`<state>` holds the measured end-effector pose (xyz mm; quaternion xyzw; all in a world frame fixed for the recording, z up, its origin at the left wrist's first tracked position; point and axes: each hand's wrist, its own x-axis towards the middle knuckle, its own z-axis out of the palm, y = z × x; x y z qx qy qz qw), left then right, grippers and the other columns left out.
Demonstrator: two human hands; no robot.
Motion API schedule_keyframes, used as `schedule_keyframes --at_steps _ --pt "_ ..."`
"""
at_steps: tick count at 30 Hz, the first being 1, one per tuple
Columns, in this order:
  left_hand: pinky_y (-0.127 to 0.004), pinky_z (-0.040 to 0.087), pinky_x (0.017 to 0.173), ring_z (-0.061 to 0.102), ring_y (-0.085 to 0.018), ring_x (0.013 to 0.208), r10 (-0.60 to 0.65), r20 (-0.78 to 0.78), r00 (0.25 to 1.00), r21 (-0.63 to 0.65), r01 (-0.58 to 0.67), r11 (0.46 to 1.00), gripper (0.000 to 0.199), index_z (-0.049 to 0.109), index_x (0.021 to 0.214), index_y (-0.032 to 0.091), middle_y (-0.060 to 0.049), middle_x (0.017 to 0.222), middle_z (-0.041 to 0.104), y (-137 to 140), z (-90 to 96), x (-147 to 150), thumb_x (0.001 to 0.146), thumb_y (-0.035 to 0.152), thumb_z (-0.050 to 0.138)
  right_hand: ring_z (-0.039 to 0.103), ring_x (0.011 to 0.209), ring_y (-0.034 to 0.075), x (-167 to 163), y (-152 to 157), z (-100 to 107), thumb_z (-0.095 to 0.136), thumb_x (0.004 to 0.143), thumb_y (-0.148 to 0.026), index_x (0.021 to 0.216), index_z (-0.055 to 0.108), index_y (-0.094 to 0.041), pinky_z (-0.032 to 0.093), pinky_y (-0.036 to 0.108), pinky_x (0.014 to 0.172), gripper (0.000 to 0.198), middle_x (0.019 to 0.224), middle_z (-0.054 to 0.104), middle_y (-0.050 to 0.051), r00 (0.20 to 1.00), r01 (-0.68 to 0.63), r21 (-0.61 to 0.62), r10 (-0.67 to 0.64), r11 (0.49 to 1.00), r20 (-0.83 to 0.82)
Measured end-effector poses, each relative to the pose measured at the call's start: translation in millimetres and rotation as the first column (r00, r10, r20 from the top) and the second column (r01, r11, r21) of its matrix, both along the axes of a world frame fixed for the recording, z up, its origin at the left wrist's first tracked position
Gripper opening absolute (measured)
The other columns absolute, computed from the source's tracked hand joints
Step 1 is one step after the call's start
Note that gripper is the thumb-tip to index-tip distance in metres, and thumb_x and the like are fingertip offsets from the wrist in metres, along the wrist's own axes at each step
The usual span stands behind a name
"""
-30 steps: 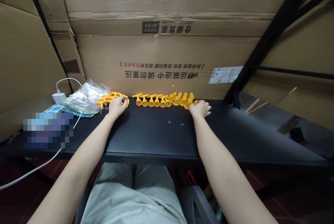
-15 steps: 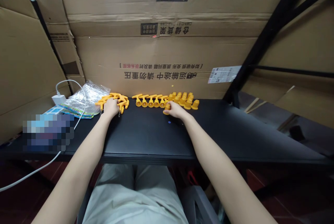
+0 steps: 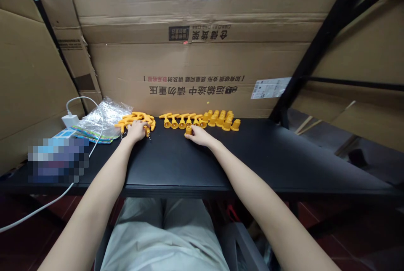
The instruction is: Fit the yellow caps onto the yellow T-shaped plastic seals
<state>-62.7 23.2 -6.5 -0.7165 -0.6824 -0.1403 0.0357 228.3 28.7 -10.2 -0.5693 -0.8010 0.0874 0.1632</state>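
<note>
While right hand (image 3: 203, 136) grasps yellow cup (image 3: 188, 130), head view puts cup at its fingertips, toward nine o'clock, narrow end up. Likely light, stiff plastic, perhaps slick; best pinched on narrow body above flared rim. Row of handled cups (image 3: 174, 124) just beyond, toward twelve; loose cups (image 3: 226, 124) at two. Left hand (image 3: 136, 131) touches pile of yellow handles (image 3: 145, 117), likely light, rigid; cannot tell whether gripping one.

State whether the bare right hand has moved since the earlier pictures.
Yes: judged against the black lettering printed on the brown cardboard panel, the bare right hand has moved left, and now holds a yellow flared plastic cup.
</note>
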Motion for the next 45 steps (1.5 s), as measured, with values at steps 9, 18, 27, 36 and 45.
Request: schedule_keyframes --at_steps 9,18,27,36,45 --pt "-0.061 0.035 0.091 0.045 -0.037 0.119 0.035 0.003 0.999 0.008 -0.035 0.999 0.038 0.066 0.11 0.032 -0.013 0.119 0.061 2.4 -4.0 3.4 0.083 0.018 0.042 0.062 0.085 0.02 -1.2 -4.3 2.2 0.061 0.082 -0.028 0.084 0.054 -0.02 0.042 0.028 0.071 0.011 0.093 0.067 0.007 1.0 -0.007 0.039 0.008 0.999 -0.028" --pt "-0.046 0.037 0.089 0.053 -0.031 0.108 0.063 0.066 0.996 0.222 -0.076 0.972 0.031 0.063 0.111 0.024 -0.014 0.107 0.06 -3.8 0.8 7.1 0.089 0.027 0.043 0.059 0.085 0.02 0.6 1.6 -3.5 0.065 0.077 -0.026 0.096 0.056 -0.017 0.044 0.03 0.075 0.023 0.093 0.064 0.007 0.993 -0.048 0.126 0.061 0.991 -0.099" --pt "-0.038 0.038 0.087 0.055 -0.026 0.102 -0.145 0.024 0.989 0.289 0.132 0.948 0.029 0.063 0.111 0.024 -0.01 0.099 0.062 -8.4 3.5 22.5 0.089 0.033 0.047 0.054 0.108 0.028 -0.8 -1.8 -0.9 0.061 0.083 -0.029 0.103 0.061 -0.02 0.042 0.041 0.089 0.023 0.108 0.06 0.011 0.999 -0.028 0.259 0.037 0.965 -0.028" --pt "-0.039 0.039 0.088 0.055 -0.026 0.1 -0.21 0.008 0.978 0.264 0.2 0.943 0.028 0.065 0.108 0.024 -0.009 0.096 0.063 -8.8 1.7 27.5 0.088 0.033 0.048 0.055 0.107 0.028 -2.8 -4.5 2.2 0.062 0.083 -0.03 0.106 0.063 -0.021 0.042 0.042 0.089 0.025 0.109 0.061 0.011 1.0 -0.011 0.236 0.01 0.972 0.005" --pt "-0.039 0.038 0.089 0.056 -0.025 0.1 -0.265 0.04 0.963 0.287 0.243 0.927 0.027 0.065 0.107 0.023 -0.009 0.095 0.063 -12.4 2.5 34.7 0.087 0.032 0.05 0.056 0.108 0.03 -4.9 -7.7 4.1 0.062 0.083 -0.029 0.109 0.063 -0.02 0.041 0.042 0.088 0.027 0.113 0.062 0.012 1.0 -0.016 0.262 0.015 0.965 0.003"
